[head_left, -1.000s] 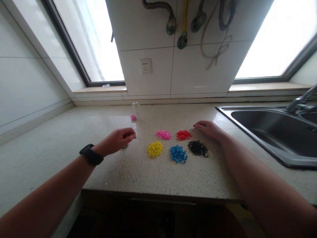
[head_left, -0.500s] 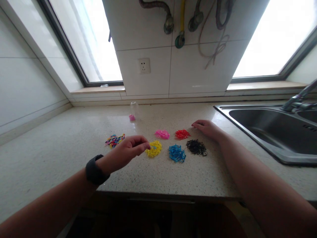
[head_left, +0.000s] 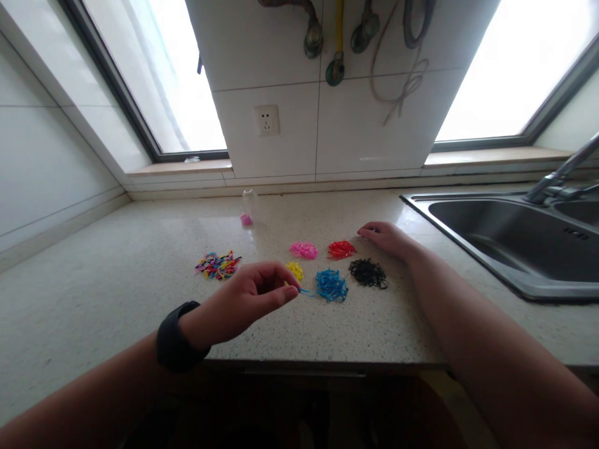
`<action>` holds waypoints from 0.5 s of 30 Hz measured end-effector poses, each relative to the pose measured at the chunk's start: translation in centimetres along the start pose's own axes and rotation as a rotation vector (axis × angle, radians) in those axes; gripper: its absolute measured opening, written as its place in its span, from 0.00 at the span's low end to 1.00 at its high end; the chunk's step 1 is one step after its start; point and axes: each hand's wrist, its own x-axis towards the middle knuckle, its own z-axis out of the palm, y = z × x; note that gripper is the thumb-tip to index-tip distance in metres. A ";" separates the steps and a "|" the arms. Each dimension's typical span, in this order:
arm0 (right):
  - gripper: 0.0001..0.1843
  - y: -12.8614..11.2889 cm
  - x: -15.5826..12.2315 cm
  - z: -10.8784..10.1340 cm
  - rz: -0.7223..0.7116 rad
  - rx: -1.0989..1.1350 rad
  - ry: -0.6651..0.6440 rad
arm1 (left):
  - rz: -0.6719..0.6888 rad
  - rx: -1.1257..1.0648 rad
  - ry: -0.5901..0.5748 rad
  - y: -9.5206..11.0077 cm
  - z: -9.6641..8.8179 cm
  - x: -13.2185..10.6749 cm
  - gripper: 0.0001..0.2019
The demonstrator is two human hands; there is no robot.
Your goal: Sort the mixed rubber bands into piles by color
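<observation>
My left hand point(head_left: 262, 292) pinches a thin blue rubber band point(head_left: 307, 292) between thumb and forefinger, just left of the blue rubber band pile point(head_left: 332, 285). It partly covers the yellow pile point(head_left: 294, 270). My right hand point(head_left: 384, 238) rests on the counter with curled fingers, beyond the black pile point(head_left: 368, 273) and right of the red pile point(head_left: 341, 249); whether anything is in it I cannot make out. A pink pile point(head_left: 304, 250) lies beside the red one. At the left is a mixed-colour pile point(head_left: 218, 265).
A clear container point(head_left: 249, 199) stands near the wall with a small pink thing point(head_left: 246, 219) at its foot. To the right, a steel sink point(head_left: 482, 231) with a faucet point(head_left: 556, 174) is set into the speckled counter point(head_left: 140, 299). A socket point(head_left: 267, 120) is on the tiled wall.
My left hand has moved right and nearer to me, carrying the blue band from over the yellow pile toward the blue pile. My right hand stays in about the same place.
</observation>
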 end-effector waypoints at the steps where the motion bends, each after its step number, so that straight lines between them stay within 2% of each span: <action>1: 0.16 -0.1 0.0 0.0 -0.002 -0.007 0.000 | 0.000 0.008 -0.006 0.0 0.3 0.0 0.13; 4: 0.16 -0.5 0.0 0.1 -0.002 -0.032 -0.001 | -0.001 0.057 -0.029 -0.1 1.2 0.0 0.14; 7: 0.17 -0.7 0.0 0.2 0.009 -0.074 -0.010 | 0.036 0.217 -0.063 -0.3 2.1 0.1 0.13; 12: 0.17 -0.8 0.0 0.5 -0.006 -0.090 -0.020 | 0.258 0.680 -0.044 -1.2 3.6 0.3 0.08; 15: 0.17 -1.0 -0.1 0.6 -0.008 -0.100 -0.010 | 0.383 0.840 -0.038 -2.0 4.4 0.6 0.07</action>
